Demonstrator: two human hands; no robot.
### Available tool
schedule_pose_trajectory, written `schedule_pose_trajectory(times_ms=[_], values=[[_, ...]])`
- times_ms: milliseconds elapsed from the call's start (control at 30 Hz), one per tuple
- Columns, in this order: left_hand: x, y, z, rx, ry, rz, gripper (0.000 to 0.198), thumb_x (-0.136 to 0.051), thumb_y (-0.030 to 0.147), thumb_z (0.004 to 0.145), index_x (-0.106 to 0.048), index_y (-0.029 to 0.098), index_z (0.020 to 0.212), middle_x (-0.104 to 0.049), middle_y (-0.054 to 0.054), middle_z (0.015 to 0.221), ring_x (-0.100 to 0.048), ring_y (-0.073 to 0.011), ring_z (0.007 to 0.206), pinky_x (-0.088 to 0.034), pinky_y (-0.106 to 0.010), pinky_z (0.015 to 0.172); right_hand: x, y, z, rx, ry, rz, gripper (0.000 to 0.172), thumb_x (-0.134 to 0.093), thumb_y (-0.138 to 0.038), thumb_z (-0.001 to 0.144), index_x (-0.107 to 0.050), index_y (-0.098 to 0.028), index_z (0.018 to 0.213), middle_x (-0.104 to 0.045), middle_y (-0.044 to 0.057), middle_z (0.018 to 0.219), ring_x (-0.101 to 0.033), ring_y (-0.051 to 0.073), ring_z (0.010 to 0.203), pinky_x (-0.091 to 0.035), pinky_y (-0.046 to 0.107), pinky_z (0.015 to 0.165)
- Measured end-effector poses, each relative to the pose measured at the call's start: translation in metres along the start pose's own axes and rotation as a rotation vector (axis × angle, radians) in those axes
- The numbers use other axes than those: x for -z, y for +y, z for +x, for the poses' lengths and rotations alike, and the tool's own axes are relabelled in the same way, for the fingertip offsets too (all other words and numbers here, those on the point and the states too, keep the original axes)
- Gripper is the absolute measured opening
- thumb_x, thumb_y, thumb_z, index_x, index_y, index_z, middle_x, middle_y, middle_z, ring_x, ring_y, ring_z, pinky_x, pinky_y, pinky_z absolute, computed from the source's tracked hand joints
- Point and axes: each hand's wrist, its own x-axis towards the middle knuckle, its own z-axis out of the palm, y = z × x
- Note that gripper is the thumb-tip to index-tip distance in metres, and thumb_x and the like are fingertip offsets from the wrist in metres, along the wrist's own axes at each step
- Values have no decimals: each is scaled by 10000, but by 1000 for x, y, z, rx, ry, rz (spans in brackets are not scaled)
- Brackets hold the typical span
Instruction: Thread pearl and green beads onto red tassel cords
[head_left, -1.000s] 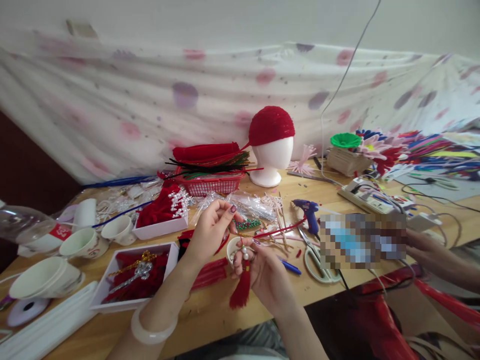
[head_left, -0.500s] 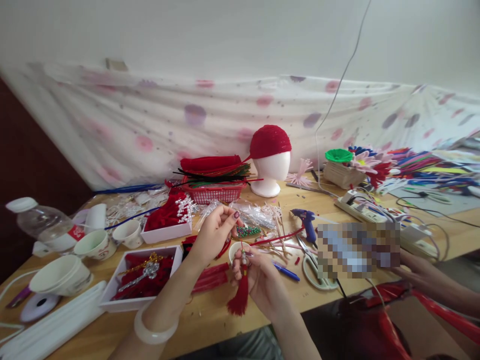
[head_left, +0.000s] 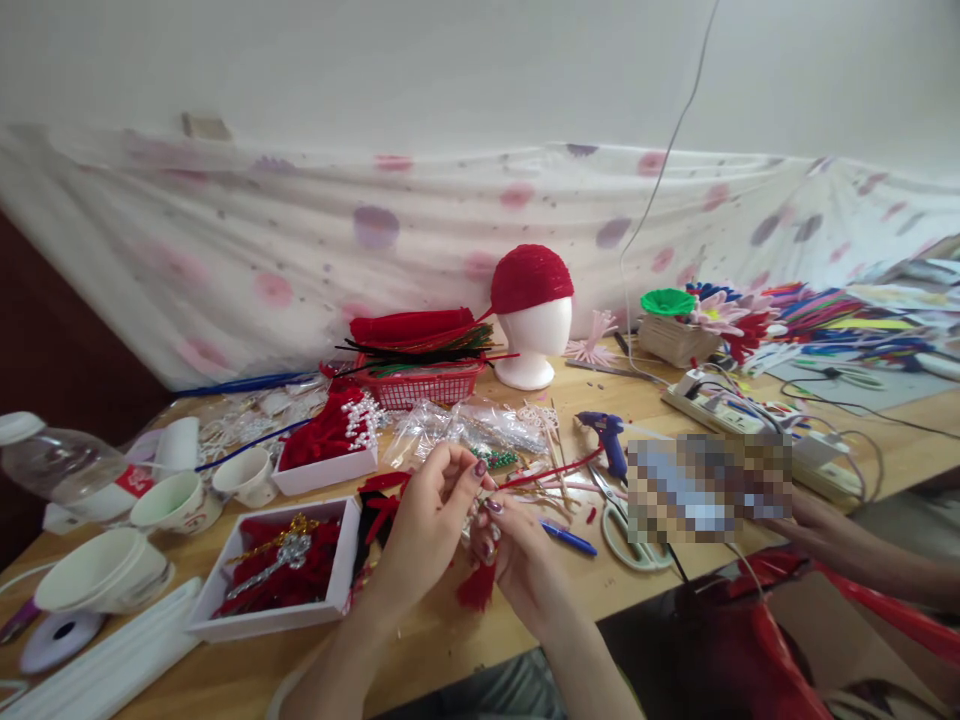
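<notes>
Both hands meet low over the table, fingertips almost touching. My right hand (head_left: 517,552) is closed on a red tassel (head_left: 477,588), whose fringe hangs below the fingers. My left hand (head_left: 439,525) is closed in a pinch at the tassel's upper end; what lies between its fingertips is too small to make out. Just behind the hands lie green beads (head_left: 491,458) and clear plastic packets (head_left: 442,428). A blue pen (head_left: 568,538) lies right of my right hand. Left of my left forearm stands a white box (head_left: 345,560) with red pieces and gold and silver ornaments.
A blue glue gun (head_left: 609,440) and scissors (head_left: 637,540) lie to the right, near another person's arm (head_left: 847,535). Farther back are a foam head (head_left: 534,340) with a red cap and a red basket (head_left: 431,388). Paper cups (head_left: 105,572) stand at the left.
My left hand has come down and right to meet my right hand at the tassel's top. The view has shifted slightly right. The small cup behind my hands is now hidden.
</notes>
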Motion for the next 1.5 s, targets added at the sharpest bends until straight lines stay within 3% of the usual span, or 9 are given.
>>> schedule_pose_trajectory(times_ms=[233,367,467,633,767,833,1100,1300,1500], values=[[-4,-21,-22,-29,114,133,228,-586,448,1004,-614,235,928,-709,-15,837,-687,-172,738,-541,-262,641,1,1,-1,47,-19,-80,417,-883,-514,825,-642,-173,828,-347,-113,458,-230,60,418,-302,187,485],[1,-31,-21,-75,176,183,207,-605,430,997,-638,232,946,-739,-33,858,-721,-189,788,-581,-278,703,0,2,1,66,-40,-143,440,-856,-549,858,-618,-179,852,-320,-125,469,-177,50,405,-192,185,435],[5,-35,-19,-62,197,212,212,-620,435,980,-645,231,923,-746,-32,826,-729,-193,740,-584,-270,646,-1,2,-1,87,-49,-215,416,-815,-546,909,-643,-168,876,-386,-98,518,-226,51,412,-188,186,426],[7,-38,-15,-107,290,369,208,-626,422,927,-670,231,858,-756,-28,756,-728,-196,653,-581,-259,561,-2,1,-5,197,-12,-504,381,-695,-544,1000,-715,-168,945,-595,17,782,-507,110,659,-350,190,560],[11,-42,-14,-189,344,431,174,-606,383,939,-657,236,861,-749,-21,748,-741,-183,638,-599,-237,563,-1,2,-6,103,-37,-558,459,-646,-620,1000,-728,-170,1040,-498,-37,615,-415,83,459,-302,180,436],[15,-45,-14,-255,346,456,139,-591,344,955,-639,242,873,-741,-13,753,-745,-173,641,-603,-220,565,-1,3,-5,37,-60,-549,496,-632,-645,998,-716,-168,1104,-503,-45,561,-446,92,405,-316,173,399],[24,-55,-18,-425,330,486,66,-582,222,995,-624,269,976,-706,20,842,-734,-115,704,-593,-141,635,-3,2,-7,-20,-100,-578,544,-578,-692,1011,-656,-168,1136,-592,-19,552,-540,117,422,-404,163,425],[19,-51,-24,-383,384,373,77,-641,192,954,-668,262,937,-731,27,840,-750,-108,733,-595,-128,680,-9,4,-17,-72,-110,-512,544,-546,-744,1003,-541,-199,1005,-567,-40,535,-506,108,423,-384,155,433],[28,-46,-29,-291,607,249,58,-754,241,852,-706,247,883,-791,15,805,-770,-124,672,-609,-132,641,-8,8,-22,-76,-128,-551,540,-487,-733,1035,-538,-200,970,-568,-35,518,-465,102,391,-333,163,417]])
